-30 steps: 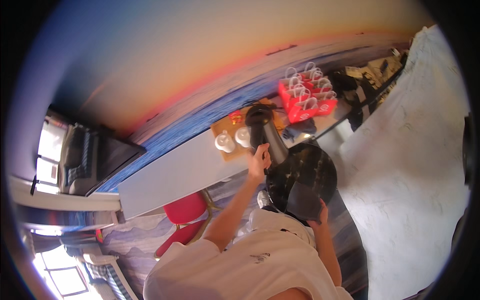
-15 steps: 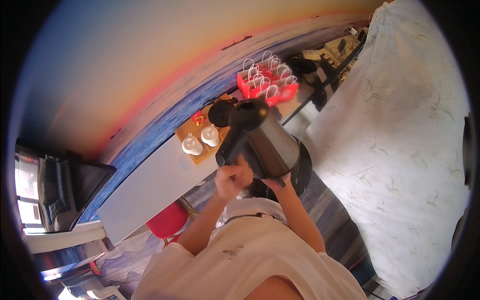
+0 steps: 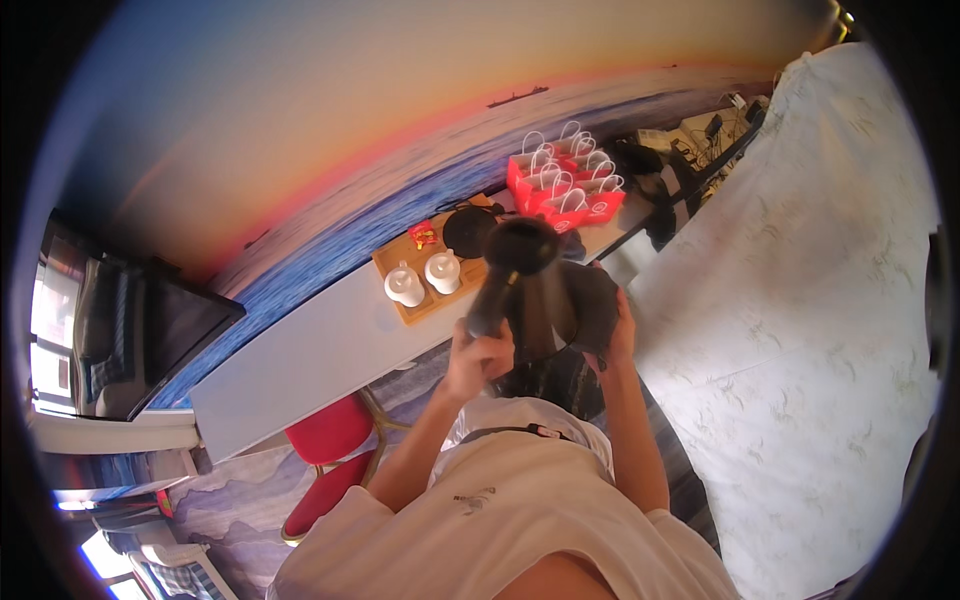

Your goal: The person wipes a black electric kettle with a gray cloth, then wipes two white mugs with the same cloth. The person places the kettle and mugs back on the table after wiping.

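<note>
My left hand (image 3: 482, 362) is closed round the black handle of an electric kettle (image 3: 538, 315), which has a black lid and a shiny dark metal body. The kettle is in the air in front of my body and slightly blurred. My right hand (image 3: 621, 338) grips a dark grey, cloth-like piece (image 3: 592, 303) against the kettle's right side; its exact kind is unclear. Beyond the kettle, on the long table, a wooden tray (image 3: 415, 314) bears two white lidded cups (image 3: 404, 286), a black round kettle base (image 3: 468, 232) and small red packets (image 3: 422, 235).
Red paper bags (image 3: 562, 185) with white handles stand at the table's far end. The white table (image 3: 290, 360) runs along a mural wall. A red chair (image 3: 330, 432) is at left, a TV (image 3: 150, 335) beyond it. A white curtain (image 3: 780, 330) hangs at right.
The kettle has turned, its handle now closer to upright. My left hand has closed round the handle, and my right hand has moved from under the base up along the right side.
</note>
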`<move>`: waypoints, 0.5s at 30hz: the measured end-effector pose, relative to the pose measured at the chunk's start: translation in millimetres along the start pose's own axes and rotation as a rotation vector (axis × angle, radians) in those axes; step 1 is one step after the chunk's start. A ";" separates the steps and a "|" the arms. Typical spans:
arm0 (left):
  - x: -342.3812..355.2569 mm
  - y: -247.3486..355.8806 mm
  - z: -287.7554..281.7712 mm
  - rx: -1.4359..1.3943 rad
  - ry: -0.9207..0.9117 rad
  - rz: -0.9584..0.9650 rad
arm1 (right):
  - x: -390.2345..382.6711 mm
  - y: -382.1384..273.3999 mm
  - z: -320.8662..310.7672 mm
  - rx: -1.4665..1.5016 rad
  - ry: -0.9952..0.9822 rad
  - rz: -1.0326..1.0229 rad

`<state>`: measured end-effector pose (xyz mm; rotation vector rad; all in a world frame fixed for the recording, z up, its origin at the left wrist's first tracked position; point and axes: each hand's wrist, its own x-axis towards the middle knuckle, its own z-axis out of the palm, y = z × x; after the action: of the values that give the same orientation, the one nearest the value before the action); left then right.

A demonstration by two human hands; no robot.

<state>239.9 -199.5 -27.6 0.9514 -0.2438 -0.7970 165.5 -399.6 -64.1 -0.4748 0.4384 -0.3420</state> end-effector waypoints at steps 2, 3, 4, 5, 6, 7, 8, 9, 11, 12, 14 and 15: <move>-1.5 3.7 1.5 0.101 -0.119 -0.053 | 9.6 -9.6 -0.5 -0.275 0.086 0.046; -4.4 4.9 7.7 0.242 -0.131 -0.021 | 13.0 -14.2 0.9 -0.263 0.188 0.095; -7.5 11.0 15.7 0.386 -0.135 0.012 | 12.0 -22.2 12.8 -0.256 0.149 0.090; -9.5 21.0 22.0 0.415 -0.166 -0.018 | 8.5 -33.7 27.2 -0.251 0.112 0.082; -9.7 19.8 18.6 0.307 -0.179 -0.096 | 3.8 -46.3 38.8 -0.242 0.076 0.072; -9.3 12.9 10.3 0.200 -0.192 -0.173 | 2.4 -60.1 42.9 -0.187 0.017 0.057; -8.3 5.2 1.8 0.095 -0.201 -0.249 | 1.9 -70.3 47.9 -0.111 -0.069 0.050; -6.9 -8.9 -8.6 0.008 -0.248 -0.205 | 1.1 -79.6 51.4 -0.036 -0.156 0.042; -14.6 -32.2 -11.1 0.091 -0.196 -0.184 | -1.8 -93.3 49.9 0.075 -0.264 -0.030; -15.6 -40.2 -9.1 0.132 -0.169 -0.171 | -5.9 -98.8 52.1 0.073 -0.284 -0.069; -15.8 -46.2 16.3 0.165 -0.219 -0.110 | -20.0 -106.5 62.2 0.070 -0.321 -0.139; -18.4 -51.6 26.2 0.157 -0.176 -0.130 | -21.8 -107.2 57.2 0.041 -0.260 -0.164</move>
<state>187.8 -220.0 -51.1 1.0531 -0.4054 -0.9939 151.4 -459.5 42.8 -0.5084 0.1402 -0.4401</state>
